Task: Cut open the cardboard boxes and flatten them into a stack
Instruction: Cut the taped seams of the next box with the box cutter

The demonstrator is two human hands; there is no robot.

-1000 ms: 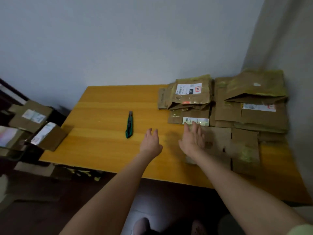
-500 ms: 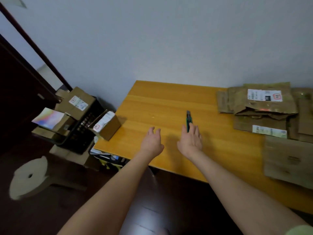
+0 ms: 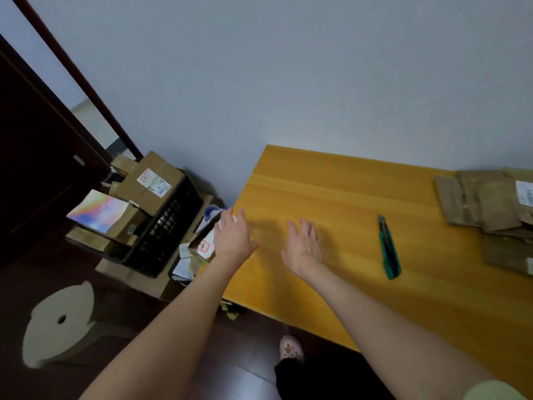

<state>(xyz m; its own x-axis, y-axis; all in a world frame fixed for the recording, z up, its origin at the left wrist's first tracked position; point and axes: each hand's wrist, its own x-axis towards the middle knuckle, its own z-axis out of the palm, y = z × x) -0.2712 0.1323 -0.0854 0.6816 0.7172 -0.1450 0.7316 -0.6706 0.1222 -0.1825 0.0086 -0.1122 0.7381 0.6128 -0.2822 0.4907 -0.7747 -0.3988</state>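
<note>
Left hand point(image 3: 233, 241) and right hand point(image 3: 304, 246) are hovering open, empty; small brown white-labelled cardboard box point(image 3: 204, 246) is looking light, stiff: take opposite sides.

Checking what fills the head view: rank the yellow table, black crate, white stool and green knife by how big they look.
1. yellow table.
2. black crate and white stool, too alike to split; the stool is nearer the camera.
3. green knife, smallest.

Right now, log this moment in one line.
left hand open beside small box at table edge | right hand open over table | knife lying unheld | flattened cardboard at right
</note>
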